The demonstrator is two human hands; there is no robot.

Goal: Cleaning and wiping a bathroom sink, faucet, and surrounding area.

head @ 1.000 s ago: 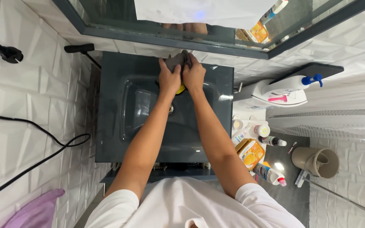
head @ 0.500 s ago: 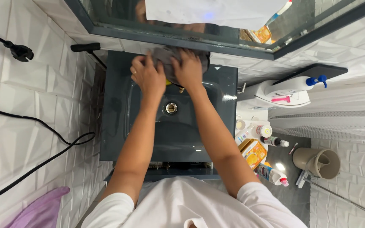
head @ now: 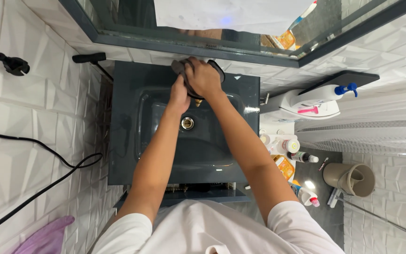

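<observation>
- The dark grey sink [head: 132, 141] is a shallow square basin with a round metal drain [head: 187, 123] at its middle; nothing lies in the basin that can be seen.
- At the far rim, under the mirror [head: 175, 23], both hands are gathered on a dark grey cloth [head: 180, 67] wrapped over the faucet [head: 197, 100] (only its brass-coloured tip shows below the fingers).
- The right hand [head: 204, 77] lies on top, its grip closed round the cloth and the faucet under it.
- The left hand [head: 179, 96] sits just below and to the left, fingers curled against the same cloth; how tightly it holds cannot be told.
- The faucet's long axis runs from the back wall toward the drain, its tip pointing at the basin.
- To the right, a dark shelf [head: 327, 207] carries bottles [head: 290, 146] and a beige cup [head: 348, 178], whose inside looks empty.
- A white spray bottle [head: 316, 96] with a blue nozzle lies on a white stand, nozzle pointing right.
</observation>
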